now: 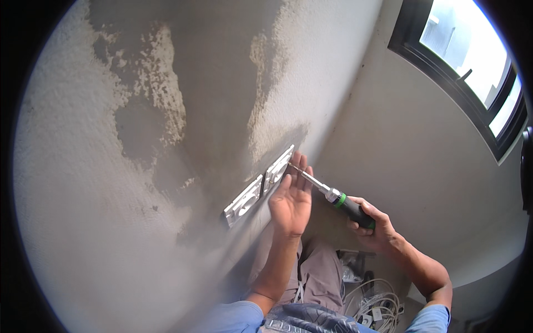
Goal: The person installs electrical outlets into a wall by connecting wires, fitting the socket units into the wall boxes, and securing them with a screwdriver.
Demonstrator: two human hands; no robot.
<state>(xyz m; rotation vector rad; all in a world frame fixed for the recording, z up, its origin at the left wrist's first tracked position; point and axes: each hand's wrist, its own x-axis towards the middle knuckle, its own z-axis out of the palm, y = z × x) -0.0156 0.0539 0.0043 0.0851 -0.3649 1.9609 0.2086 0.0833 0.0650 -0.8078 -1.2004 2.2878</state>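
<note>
Two white wall sockets (244, 203) sit side by side on the wall, low and near its corner. My right hand (373, 225) is wrapped round the black and green handle of a screwdriver (325, 190). Its shaft slants up to the left, and the tip meets the edge of the right-hand wall socket (278, 168). Beside that socket my left hand (294, 202) is held palm up with its fingers stretched out. The fingers lie around the screwdriver's tip. Whether they touch the socket or the shaft I cannot tell.
The wall (216, 83) carries grey plaster patches between rough white areas. A dark-framed window (444, 66) is at the upper right. On the floor by my legs lie a coiled white cable (383, 299) with plugs and a clear plastic bag (351, 269).
</note>
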